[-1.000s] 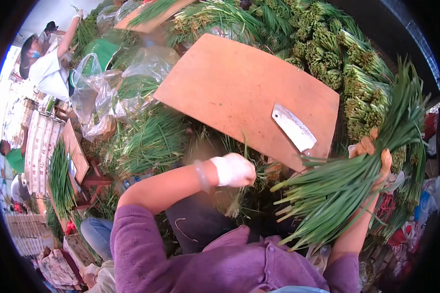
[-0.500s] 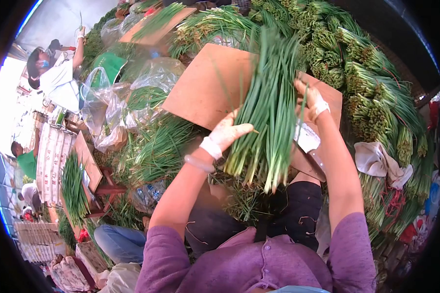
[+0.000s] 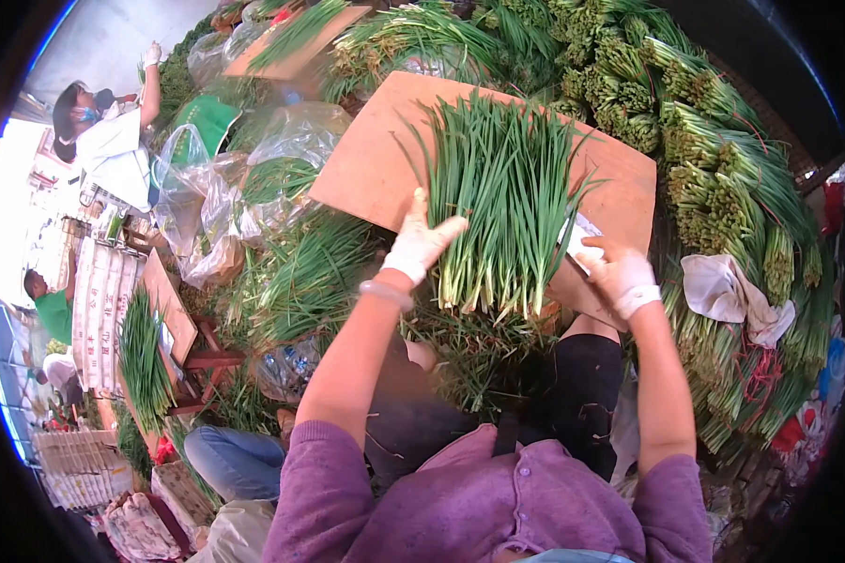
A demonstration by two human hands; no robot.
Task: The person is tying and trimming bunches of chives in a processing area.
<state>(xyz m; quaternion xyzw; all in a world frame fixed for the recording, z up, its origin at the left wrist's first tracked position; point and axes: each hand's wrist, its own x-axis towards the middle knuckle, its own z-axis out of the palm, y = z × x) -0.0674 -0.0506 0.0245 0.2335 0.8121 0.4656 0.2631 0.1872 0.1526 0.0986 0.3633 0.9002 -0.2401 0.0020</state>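
Note:
A loose bundle of long green stalks point(image 3: 502, 202) lies fanned on a brown board point(image 3: 371, 155), its pale ends toward my body and hanging over the near edge. My left hand point(image 3: 418, 244), in a whitish glove, is at the left side of the stalks, thumb and fingers apart, holding nothing. On the right, my gloved right hand point(image 3: 620, 272) has its fingers closed round the handle end of a knife, whose broad pale blade point(image 3: 582, 228) shows beside the stalks. The handle itself is mostly hidden by the hand.
Tied green bundles point(image 3: 714, 178) are stacked along the right, with a whitish cloth point(image 3: 732, 291) on them. Clear plastic bags point(image 3: 202, 211) and loose greens point(image 3: 310, 281) lie to the left. A person in white point(image 3: 113, 155) is at upper left, one arm raised. Cut leaves lie below the board.
The stalks, held up between both hands before, now lie spread on the board. My left hand has let go at their side. My right hand has moved down from the stalks to the knife.

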